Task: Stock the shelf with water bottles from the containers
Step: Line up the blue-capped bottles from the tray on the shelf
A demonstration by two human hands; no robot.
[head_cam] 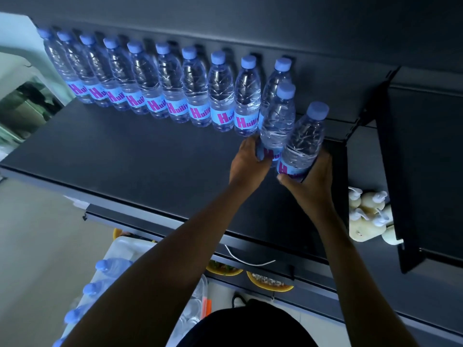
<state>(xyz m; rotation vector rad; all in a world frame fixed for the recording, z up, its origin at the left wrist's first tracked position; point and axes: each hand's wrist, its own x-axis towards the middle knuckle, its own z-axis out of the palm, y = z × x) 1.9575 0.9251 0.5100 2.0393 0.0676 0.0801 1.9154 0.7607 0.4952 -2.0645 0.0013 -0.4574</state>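
Below the arms, more bottles lying in a container, waiting; up at the grip, left hand wrapped shut round the label of one bottle; right hand closed likewise on a second bottle, both upright, side by side, at the right end of the shelf; just behind the left hand's bottle, the back row along the wall. Best to slide both straight back, bases flat, labels forward; loosen fingers only once each stands steady; keep knuckles off the neighbours, lest the row topple like skittles.
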